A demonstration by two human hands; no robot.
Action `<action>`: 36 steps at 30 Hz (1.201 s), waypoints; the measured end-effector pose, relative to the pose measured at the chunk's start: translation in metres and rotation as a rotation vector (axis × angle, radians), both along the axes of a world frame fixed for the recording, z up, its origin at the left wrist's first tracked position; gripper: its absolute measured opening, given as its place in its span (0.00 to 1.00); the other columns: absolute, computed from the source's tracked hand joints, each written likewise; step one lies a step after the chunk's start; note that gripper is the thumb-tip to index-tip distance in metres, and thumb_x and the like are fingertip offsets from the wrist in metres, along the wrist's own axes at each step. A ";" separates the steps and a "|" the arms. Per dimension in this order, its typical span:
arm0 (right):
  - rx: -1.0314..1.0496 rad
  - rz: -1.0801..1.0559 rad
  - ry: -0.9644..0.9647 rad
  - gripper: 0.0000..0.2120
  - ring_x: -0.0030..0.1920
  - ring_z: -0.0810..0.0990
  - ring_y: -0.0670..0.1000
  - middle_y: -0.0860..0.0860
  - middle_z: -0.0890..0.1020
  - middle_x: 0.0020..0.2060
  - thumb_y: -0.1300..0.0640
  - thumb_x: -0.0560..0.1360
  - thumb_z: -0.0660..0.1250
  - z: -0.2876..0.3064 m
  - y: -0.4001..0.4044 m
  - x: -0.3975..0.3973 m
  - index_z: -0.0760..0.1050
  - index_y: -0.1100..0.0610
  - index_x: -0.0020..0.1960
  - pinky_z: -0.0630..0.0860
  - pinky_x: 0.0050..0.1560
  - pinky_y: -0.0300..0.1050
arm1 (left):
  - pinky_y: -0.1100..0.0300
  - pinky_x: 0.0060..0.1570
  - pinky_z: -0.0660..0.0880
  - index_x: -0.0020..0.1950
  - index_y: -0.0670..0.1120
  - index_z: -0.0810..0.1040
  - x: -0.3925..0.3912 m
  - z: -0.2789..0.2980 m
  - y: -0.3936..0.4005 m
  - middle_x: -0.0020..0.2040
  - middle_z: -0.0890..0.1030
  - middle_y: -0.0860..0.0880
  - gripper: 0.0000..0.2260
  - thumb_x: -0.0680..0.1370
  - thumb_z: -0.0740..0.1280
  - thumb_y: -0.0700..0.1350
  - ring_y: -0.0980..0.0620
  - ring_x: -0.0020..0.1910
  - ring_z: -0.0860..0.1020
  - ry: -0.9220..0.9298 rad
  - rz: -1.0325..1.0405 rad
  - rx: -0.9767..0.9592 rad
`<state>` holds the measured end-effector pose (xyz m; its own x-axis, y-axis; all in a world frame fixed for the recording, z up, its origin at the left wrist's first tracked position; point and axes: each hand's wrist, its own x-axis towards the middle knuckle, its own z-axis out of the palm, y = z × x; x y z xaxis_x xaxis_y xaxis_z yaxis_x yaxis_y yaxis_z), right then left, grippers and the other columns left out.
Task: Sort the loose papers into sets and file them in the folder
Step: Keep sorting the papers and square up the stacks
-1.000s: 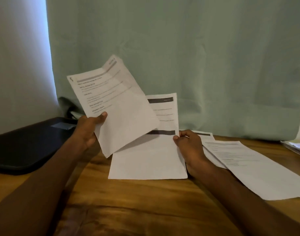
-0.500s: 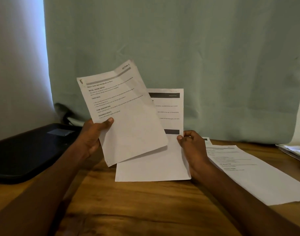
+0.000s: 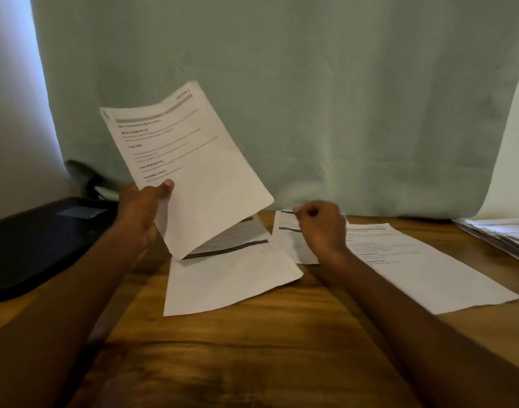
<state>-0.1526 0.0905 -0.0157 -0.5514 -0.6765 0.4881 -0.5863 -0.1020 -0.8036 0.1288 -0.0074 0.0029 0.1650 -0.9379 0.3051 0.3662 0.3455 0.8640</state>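
Wooden table [image 3: 252, 348], brown, grained, faint sheen; white matt paper sheets, one raised [image 3: 193, 160], creased, others flat near the far edge [image 3: 231, 278] [image 3: 423, 260]; dark matt folder [image 3: 40, 242] at the left edge, plastic or cloth unclear; pale green cloth curtain [image 3: 311, 83] behind, soft, matt.

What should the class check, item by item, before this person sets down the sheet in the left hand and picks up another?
1. Left hand grips the raised sheet firmly, thumb on its face: ok.
2. Raised sheet's headings face the person, readable for sorting: ok.
3. Right hand holds no paper: ok; its fingers are curled above the small sheet.
4. Dropped sheet lies flat on the table: not ok, its far end lifts under the raised sheet.
5. Long sheet lies flat to the right: ok.
6. Folder open to receive sets: cannot tell.
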 end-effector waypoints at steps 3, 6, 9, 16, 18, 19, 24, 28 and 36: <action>0.080 -0.303 0.317 0.05 0.52 0.82 0.55 0.50 0.84 0.50 0.58 0.76 0.69 0.021 0.012 -0.044 0.81 0.51 0.51 0.78 0.55 0.52 | 0.59 0.45 0.79 0.65 0.47 0.79 -0.024 -0.010 0.005 0.53 0.84 0.53 0.16 0.78 0.73 0.38 0.54 0.50 0.82 -0.061 -0.103 0.024; 0.438 -0.494 0.447 0.08 0.58 0.78 0.60 0.55 0.81 0.55 0.53 0.73 0.70 0.023 0.028 -0.101 0.77 0.52 0.52 0.73 0.61 0.56 | 0.60 0.44 0.77 0.64 0.46 0.79 -0.057 -0.021 0.005 0.54 0.84 0.51 0.15 0.78 0.73 0.38 0.51 0.50 0.82 -0.153 -0.212 0.112; 0.661 -0.450 0.403 0.12 0.58 0.79 0.62 0.58 0.82 0.57 0.48 0.72 0.71 0.008 0.038 -0.145 0.75 0.54 0.50 0.76 0.62 0.59 | 0.49 0.51 0.81 0.65 0.45 0.81 -0.094 -0.029 0.003 0.59 0.85 0.46 0.17 0.77 0.74 0.37 0.43 0.56 0.83 -0.195 -0.324 0.214; 0.869 -0.368 0.270 0.60 0.69 0.72 0.65 0.59 0.75 0.70 0.19 0.48 0.67 -0.022 0.019 -0.210 0.71 0.53 0.72 0.68 0.69 0.69 | 0.44 0.54 0.80 0.66 0.45 0.80 -0.139 -0.040 0.004 0.60 0.84 0.44 0.18 0.78 0.70 0.33 0.40 0.58 0.83 -0.212 -0.525 0.296; 0.878 -0.432 0.245 0.56 0.72 0.68 0.67 0.61 0.70 0.73 0.23 0.55 0.74 -0.010 0.029 -0.200 0.68 0.54 0.74 0.62 0.70 0.73 | 0.42 0.57 0.79 0.67 0.45 0.79 -0.132 -0.039 0.004 0.61 0.84 0.44 0.19 0.78 0.70 0.33 0.40 0.60 0.82 -0.197 -0.568 0.260; 0.877 -0.467 0.239 0.53 0.73 0.68 0.67 0.62 0.70 0.74 0.26 0.57 0.76 -0.006 0.032 -0.195 0.69 0.54 0.73 0.61 0.70 0.75 | 0.42 0.59 0.78 0.68 0.46 0.79 -0.126 -0.037 0.004 0.61 0.84 0.44 0.19 0.78 0.70 0.34 0.41 0.60 0.82 -0.200 -0.580 0.237; 0.611 -0.517 0.097 0.18 0.62 0.78 0.64 0.61 0.79 0.61 0.56 0.72 0.72 0.000 0.043 -0.197 0.76 0.59 0.60 0.75 0.60 0.58 | 0.43 0.61 0.77 0.68 0.47 0.79 -0.107 -0.028 -0.001 0.62 0.84 0.46 0.20 0.78 0.70 0.34 0.43 0.62 0.82 -0.163 -0.531 0.170; 0.201 -0.427 -0.066 0.06 0.48 0.82 0.62 0.58 0.82 0.43 0.61 0.73 0.71 0.015 0.043 -0.195 0.79 0.63 0.47 0.73 0.43 0.46 | 0.47 0.60 0.78 0.69 0.47 0.79 -0.106 -0.023 0.002 0.63 0.84 0.47 0.20 0.79 0.69 0.34 0.44 0.62 0.81 -0.111 -0.499 0.107; -0.271 -0.056 -0.423 0.04 0.43 0.82 0.50 0.48 0.84 0.42 0.63 0.75 0.75 0.047 0.049 -0.172 0.83 0.57 0.47 0.76 0.40 0.37 | 0.49 0.60 0.77 0.67 0.49 0.80 -0.092 -0.005 0.002 0.63 0.84 0.48 0.19 0.77 0.70 0.37 0.46 0.62 0.82 -0.085 -0.471 -0.007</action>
<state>-0.3242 0.1396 0.0309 -0.7706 -0.5202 0.3682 -0.2259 -0.3172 -0.9211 0.0367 -0.0052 -0.0018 -0.3030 -0.9026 0.3059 0.4121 0.1654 0.8960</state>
